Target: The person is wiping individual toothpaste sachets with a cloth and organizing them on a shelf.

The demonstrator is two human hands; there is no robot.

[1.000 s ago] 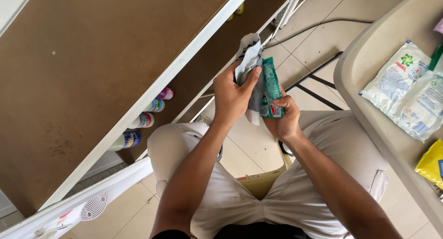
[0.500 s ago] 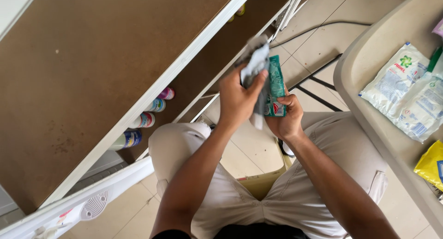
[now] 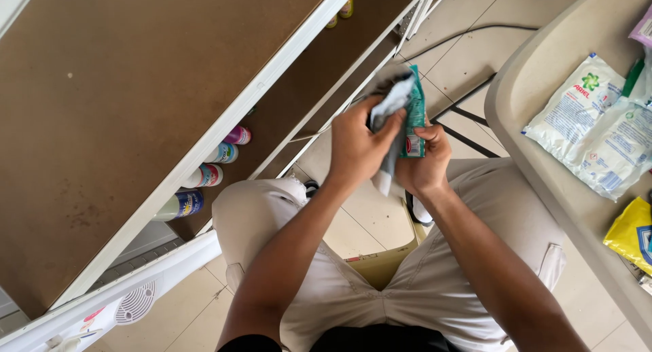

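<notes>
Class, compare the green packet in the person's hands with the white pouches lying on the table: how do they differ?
The green packet is narrow and held upright by the right hand while the left hand presses a grey cloth to it; the white pouches are broader, lying flat and untouched on the table. Both are soft sealed packs.

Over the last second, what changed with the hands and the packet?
The left hand slid its grey cloth up over the top of the green packet, which the right hand kept gripping in place. Shelf, bottles and the sachets on the table stayed put.
</notes>
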